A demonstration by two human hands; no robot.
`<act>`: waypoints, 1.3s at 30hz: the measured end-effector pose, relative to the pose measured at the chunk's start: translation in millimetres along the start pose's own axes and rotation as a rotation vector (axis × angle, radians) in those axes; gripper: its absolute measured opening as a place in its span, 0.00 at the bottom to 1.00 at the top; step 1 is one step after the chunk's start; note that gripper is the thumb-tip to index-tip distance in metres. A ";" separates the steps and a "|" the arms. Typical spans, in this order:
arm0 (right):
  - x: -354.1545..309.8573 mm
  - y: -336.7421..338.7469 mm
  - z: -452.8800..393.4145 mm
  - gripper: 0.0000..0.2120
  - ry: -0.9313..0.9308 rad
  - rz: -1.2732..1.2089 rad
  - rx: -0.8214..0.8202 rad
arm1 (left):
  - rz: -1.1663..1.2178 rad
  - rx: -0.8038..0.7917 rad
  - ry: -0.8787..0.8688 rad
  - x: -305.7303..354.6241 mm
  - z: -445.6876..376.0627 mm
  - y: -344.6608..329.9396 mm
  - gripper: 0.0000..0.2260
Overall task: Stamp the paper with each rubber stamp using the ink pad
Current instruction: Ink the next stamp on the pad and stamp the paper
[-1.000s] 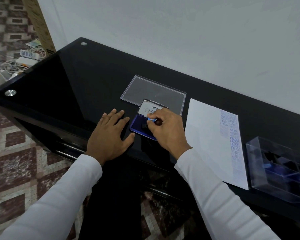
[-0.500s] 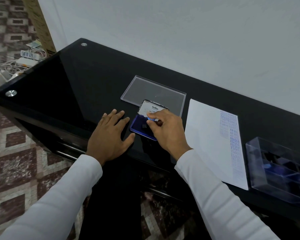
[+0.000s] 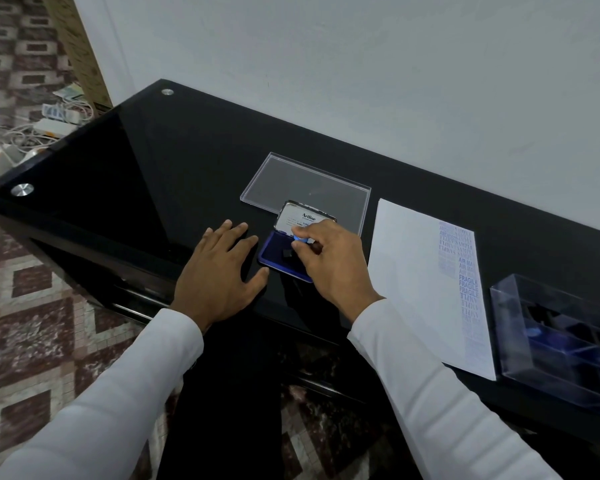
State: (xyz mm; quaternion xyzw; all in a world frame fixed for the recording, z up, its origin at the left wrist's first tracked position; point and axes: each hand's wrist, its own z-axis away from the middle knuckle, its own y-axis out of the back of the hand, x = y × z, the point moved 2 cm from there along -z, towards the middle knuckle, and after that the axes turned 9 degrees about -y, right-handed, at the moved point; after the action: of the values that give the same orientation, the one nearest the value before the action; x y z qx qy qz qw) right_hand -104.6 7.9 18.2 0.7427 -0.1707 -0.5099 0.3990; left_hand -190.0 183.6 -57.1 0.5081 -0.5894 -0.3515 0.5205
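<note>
Right hand (image 3: pixel 329 265) pinches small blue-topped rubber stamp (image 3: pixel 299 241) over open ink pad (image 3: pixel 274 252) — whether stamp face touches blue pad surface, cannot tell from this angle. Pad lid (image 3: pixel 302 216) stands tilted up behind. Left hand (image 3: pixel 219 271) flat on black table (image 3: pixel 187 161), fingers spread, thumb just beside pad. Paper (image 3: pixel 416 278) right of pad, blue imprints down its far edge. Clear lid (image 3: pixel 305 183) lies behind pad — clear box (image 3: pixel 520 317) with more stamps, blurred, at far right.
</note>
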 end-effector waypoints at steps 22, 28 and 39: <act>91.3 102.6 34.1 0.09 -0.134 -0.086 0.367 | 0.201 -0.009 -0.227 134.8 -55.0 -4.1 0.28; 127.7 136.0 47.2 0.09 -0.202 -0.060 0.420 | 0.194 -0.045 -0.296 187.3 -70.0 -28.8 0.30; 170.5 163.1 52.8 0.10 -0.301 0.010 0.421 | 0.232 -0.104 -0.310 242.9 -96.0 -52.3 0.27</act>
State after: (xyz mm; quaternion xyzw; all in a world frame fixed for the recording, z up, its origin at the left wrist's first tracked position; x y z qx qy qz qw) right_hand -54.9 -228.5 28.9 0.7243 -0.3342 -0.5661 0.2081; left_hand -70.5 -52.1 -23.8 0.3491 -0.6979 -0.3933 0.4861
